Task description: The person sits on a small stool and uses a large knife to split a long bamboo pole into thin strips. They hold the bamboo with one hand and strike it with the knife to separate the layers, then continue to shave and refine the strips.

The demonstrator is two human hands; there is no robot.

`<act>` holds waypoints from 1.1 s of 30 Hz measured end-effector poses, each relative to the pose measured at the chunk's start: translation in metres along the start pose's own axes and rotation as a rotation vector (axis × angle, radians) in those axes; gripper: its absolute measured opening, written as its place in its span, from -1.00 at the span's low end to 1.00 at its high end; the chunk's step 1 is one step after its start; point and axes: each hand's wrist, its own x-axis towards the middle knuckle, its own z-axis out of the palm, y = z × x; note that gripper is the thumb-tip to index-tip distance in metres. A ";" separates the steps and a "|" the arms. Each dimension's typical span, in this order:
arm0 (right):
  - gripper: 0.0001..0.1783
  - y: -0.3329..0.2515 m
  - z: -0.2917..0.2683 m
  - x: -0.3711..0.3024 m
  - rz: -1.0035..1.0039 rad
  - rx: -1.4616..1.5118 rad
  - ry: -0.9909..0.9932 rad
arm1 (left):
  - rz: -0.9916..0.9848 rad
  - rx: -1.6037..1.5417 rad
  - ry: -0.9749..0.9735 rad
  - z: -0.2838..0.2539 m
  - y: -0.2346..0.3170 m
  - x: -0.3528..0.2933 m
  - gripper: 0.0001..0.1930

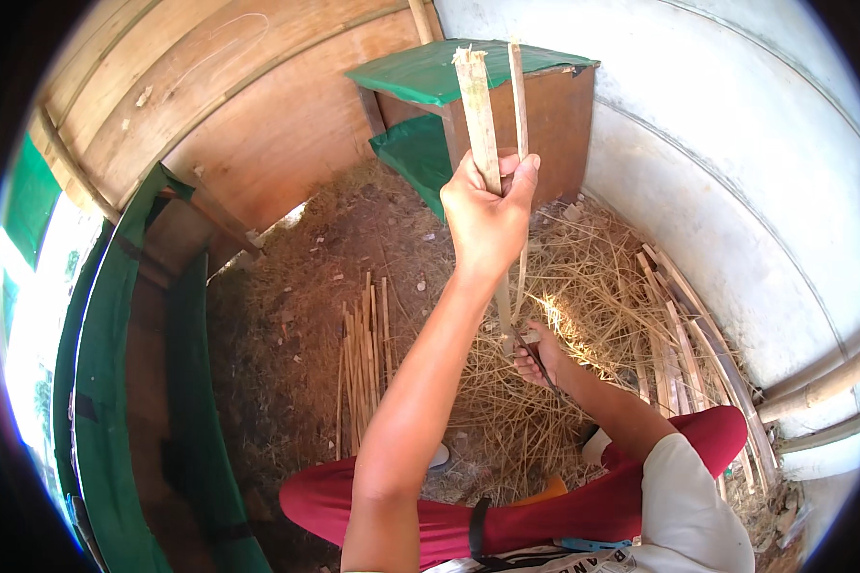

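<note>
My left hand [490,215] is raised in front of me, closed round a split bamboo strip [478,105] with a frayed top end. A thinner sliver [519,95] stands beside it, pinched by the thumb and apart from the wider strip at the top. Both run down behind my forearm toward my right hand [542,355]. That hand is closed on a dark, narrow knife [537,359], which touches or nearly touches the lower end where the two pieces meet. The fingers hide part of the knife.
Cut strips [363,353] lie in a bundle left of centre. Straw-like shavings [573,286] cover the ground on the right, with longer bamboo pieces [683,353] along the white wall [717,172]. A green-topped wooden cabinet [535,124] stands ahead; a green-covered bench [115,401] is at left.
</note>
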 end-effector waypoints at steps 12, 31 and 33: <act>-0.43 0.015 0.000 0.022 -0.332 -0.618 0.320 | 0.054 0.048 0.028 -0.005 -0.001 0.002 -0.83; -0.40 0.012 -0.013 0.038 -0.442 -1.259 0.594 | 0.098 0.066 0.061 -0.012 -0.001 -0.001 -0.84; -0.34 -0.013 -0.017 0.033 -0.328 -1.261 0.392 | 0.107 0.057 0.075 -0.012 -0.003 0.001 -0.85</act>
